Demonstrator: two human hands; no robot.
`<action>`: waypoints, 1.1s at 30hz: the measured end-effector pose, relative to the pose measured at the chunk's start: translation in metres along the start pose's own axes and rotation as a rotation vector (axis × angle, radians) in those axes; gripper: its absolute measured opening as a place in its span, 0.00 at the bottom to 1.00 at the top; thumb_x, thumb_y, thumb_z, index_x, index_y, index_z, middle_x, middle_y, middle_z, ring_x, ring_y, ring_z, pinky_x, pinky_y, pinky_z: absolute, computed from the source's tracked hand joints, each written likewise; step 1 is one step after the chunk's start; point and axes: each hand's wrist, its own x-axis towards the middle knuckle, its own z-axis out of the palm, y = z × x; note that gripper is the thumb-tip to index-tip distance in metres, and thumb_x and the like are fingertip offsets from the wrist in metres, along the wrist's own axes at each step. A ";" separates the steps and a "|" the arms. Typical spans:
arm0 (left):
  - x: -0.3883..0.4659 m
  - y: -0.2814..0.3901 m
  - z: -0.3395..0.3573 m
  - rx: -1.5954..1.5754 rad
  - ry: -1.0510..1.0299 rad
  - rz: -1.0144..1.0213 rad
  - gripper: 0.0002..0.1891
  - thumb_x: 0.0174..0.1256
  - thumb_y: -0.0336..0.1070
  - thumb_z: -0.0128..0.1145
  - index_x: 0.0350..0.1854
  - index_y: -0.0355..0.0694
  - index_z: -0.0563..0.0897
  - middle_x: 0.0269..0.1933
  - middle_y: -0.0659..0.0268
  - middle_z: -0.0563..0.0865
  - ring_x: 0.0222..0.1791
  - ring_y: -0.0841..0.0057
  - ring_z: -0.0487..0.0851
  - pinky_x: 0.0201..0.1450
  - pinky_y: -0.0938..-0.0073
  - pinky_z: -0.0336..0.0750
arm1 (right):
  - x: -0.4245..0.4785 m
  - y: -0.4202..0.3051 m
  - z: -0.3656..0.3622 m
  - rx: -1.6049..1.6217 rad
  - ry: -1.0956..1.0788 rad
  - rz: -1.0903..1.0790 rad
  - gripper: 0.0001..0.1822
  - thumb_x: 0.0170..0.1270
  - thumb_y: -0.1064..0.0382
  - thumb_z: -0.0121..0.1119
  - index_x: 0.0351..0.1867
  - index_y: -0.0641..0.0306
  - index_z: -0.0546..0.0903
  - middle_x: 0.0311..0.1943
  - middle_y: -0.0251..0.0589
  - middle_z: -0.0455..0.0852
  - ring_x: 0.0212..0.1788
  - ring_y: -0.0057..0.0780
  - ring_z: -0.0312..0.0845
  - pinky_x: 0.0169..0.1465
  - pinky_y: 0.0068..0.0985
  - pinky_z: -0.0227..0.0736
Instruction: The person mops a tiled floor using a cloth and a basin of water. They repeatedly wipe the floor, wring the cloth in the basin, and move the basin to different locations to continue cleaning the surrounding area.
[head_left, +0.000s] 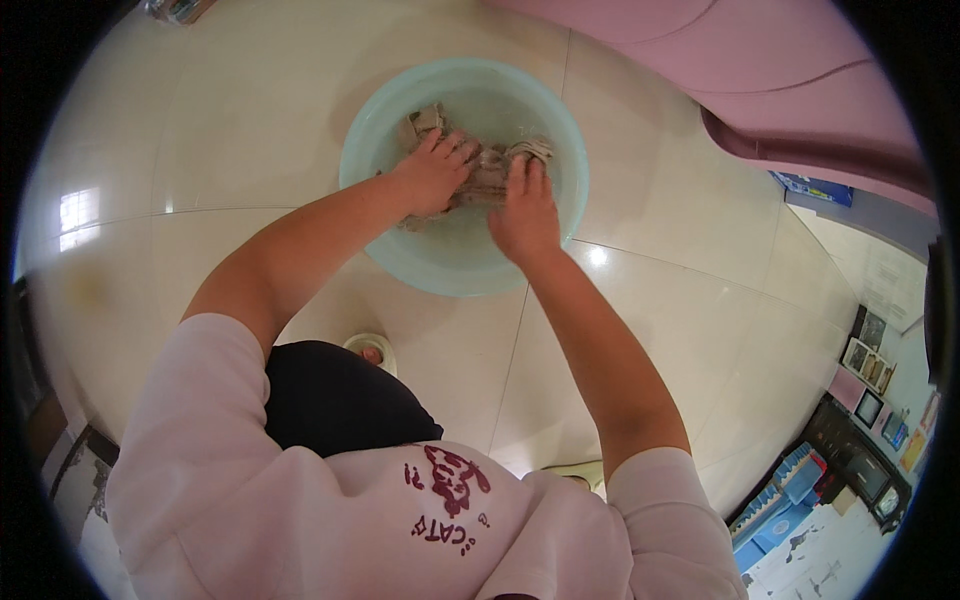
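A round, pale turquoise plastic basin (574, 180) stands on the floor before me, with cloudy water in it. Wet beige-grey cloth (491, 174) lies bunched in the water, a folded part at its upper left and a rolled part at its right. From the left, my left hand (437, 171) reaches over the basin and grips the cloth near its middle, the fingers curled over it. My right hand (529, 214) has its fingers closed over the rolled right part. Both thumbs and the cloth's underside are mostly hidden.
Glossy cream tiles (660, 315) surround the basin. A large pink piece of furniture (720, 52) overhangs at the upper right. My slippered foot (371, 354) is below the basin. At the lower right are a blue plastic item (780, 517) and a dark cabinet (847, 427).
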 end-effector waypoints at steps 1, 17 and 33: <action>0.002 -0.001 -0.004 -0.043 -0.056 -0.030 0.44 0.43 0.47 0.68 0.66 0.44 0.63 0.69 0.56 0.56 0.70 0.55 0.50 0.70 0.55 0.44 | -0.005 -0.003 0.000 -0.112 -0.068 -0.020 0.39 0.56 0.54 0.56 0.67 0.62 0.53 0.68 0.54 0.48 0.69 0.54 0.44 0.68 0.40 0.46; 0.006 -0.039 -0.026 -0.194 -0.075 -0.376 0.25 0.44 0.32 0.62 0.52 0.45 0.76 0.47 0.57 0.77 0.50 0.62 0.74 0.55 0.66 0.69 | -0.014 0.006 -0.001 0.071 -0.008 0.047 0.22 0.59 0.53 0.52 0.52 0.62 0.76 0.64 0.53 0.60 0.68 0.49 0.50 0.66 0.43 0.50; -0.056 -0.002 -0.149 -2.361 0.161 0.310 0.15 0.61 0.26 0.45 0.51 0.39 0.70 0.54 0.63 0.75 0.55 0.73 0.73 0.57 0.67 0.68 | -0.001 -0.035 -0.084 2.157 -0.469 0.360 0.24 0.64 0.41 0.41 0.56 0.48 0.70 0.51 0.34 0.74 0.49 0.39 0.73 0.47 0.42 0.74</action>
